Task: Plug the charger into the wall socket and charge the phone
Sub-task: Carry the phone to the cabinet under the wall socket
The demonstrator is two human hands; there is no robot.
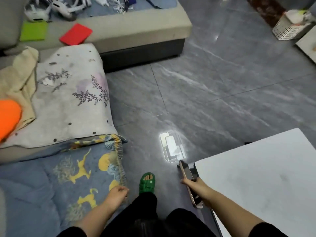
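My right hand [196, 185] grips a phone [187, 173] with a gold edge and dark screen, held edge-up beside the corner of a white table [265, 177]. Low at my side hangs my left hand [118, 194], fingers curled loosely, just in front of the blue patterned blanket [51, 185]; whether it holds anything small I cannot tell. White cables and chargers [118, 6] lie tangled on the far sofa section at the top. No wall socket is in view.
A grey sofa [136, 31] with a floral cover [68, 100], a red pad [76, 34] and a green pad [34, 30] fills the left. Grey tiled floor [205, 91] lies ahead. My green slipper [147, 183] is below. A white basket [287, 29] stands far right.
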